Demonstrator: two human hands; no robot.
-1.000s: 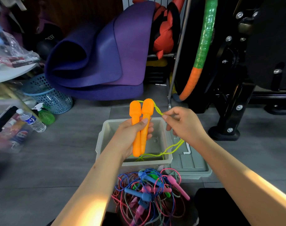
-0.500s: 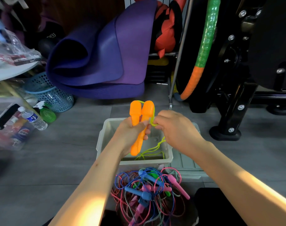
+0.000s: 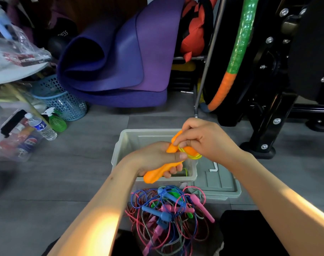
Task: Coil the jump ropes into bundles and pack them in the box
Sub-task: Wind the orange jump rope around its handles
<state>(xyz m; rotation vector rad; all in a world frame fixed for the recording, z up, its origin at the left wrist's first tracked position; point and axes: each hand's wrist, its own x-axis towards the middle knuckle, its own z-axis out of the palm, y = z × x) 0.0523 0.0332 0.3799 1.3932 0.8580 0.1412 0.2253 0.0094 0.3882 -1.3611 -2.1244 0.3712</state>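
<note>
While the left hand point(image 3: 158, 157) grips the orange handles point(image 3: 157, 171), the right hand point(image 3: 203, 141) pinches yellow-green cord point(image 3: 191, 156) over the box point(image 3: 139, 137).

Purple yoga mat point(image 3: 120, 58), blue basket point(image 3: 63, 102), water bottle point(image 3: 41, 127), green spray bottle point(image 3: 56, 121)

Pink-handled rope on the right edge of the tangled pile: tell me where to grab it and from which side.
Grip the pink handle around its shaft, coming from above and the right. It lies on top of the rope pile, sloping toward the right edge with its lower end clear of the cords, so that side looks least snagged. Its cord probably runs into the tangle, so lift slowly.
</note>
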